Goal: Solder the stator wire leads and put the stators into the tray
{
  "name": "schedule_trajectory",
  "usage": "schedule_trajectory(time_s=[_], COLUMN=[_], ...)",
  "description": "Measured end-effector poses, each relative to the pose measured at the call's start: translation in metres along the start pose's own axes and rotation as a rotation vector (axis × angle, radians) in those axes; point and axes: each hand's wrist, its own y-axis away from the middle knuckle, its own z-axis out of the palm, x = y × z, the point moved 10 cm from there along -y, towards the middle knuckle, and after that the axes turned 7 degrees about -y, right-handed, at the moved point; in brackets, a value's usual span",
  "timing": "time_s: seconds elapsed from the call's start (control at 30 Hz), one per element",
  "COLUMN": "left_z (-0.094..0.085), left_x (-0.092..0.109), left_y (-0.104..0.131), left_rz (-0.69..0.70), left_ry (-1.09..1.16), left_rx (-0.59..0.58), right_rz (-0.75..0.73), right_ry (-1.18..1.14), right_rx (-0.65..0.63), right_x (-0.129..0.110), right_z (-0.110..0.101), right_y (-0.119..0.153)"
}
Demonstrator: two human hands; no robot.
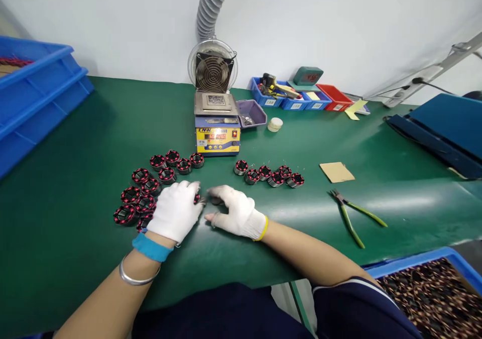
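Note:
My left hand [175, 209], in a white glove, is closed around a small wound motor stator [197, 198] with pink-and-black windings; the fingers cover most of it. Just right of it, my gloved right hand [238, 211] has its thumb and fingers apart, nothing visible between them, and its fingertips are slightly blurred. Beside and behind my left hand stand several more stators [140, 176] in staggered rows. A second group of stators [276, 179] sits beyond my right hand, with fine wire ends sticking up.
Behind the hands stands a yellow-and-blue solder pot [217, 137] under a fan and duct hose. Green-handled cutters [352, 216] and a cardboard piece [337, 172] lie right. Blue crates [35, 103] stand left, small bins [295, 103] along the wall, and a full blue tray [457, 258] lower right.

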Motion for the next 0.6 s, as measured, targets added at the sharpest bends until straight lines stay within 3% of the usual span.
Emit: schedule_trajectory(time_s=[0.1, 0.27, 0.4, 0.5, 0.6], left_z=[0.0, 0.005, 0.01, 0.013, 0.01], left_x=[0.011, 0.016, 0.007, 0.011, 0.013], left_y=[0.001, 0.002, 0.005, 0.005, 0.004], left_rz=[0.002, -0.016, -0.136, -0.117, -0.106], left_ry=[0.116, 0.303, 0.235, 0.197, 0.258], left_rx=[0.02, 0.021, -0.056, -0.114, -0.054], right_rz=[0.163, 0.242, 0.287, 0.305, 0.279], right_ry=[-0.244, -0.441, -0.571, -0.382, -0.09], right_rx=[-0.029, -0.15, -0.076, -0.085, -0.08], right_x=[0.022, 0.036, 0.043, 0.041, 0.034], right_z=[0.003, -0.002, -0.014, -0.016, -0.016], right_y=[-0.005, -0.009, -0.011, -0.009, -0.007])
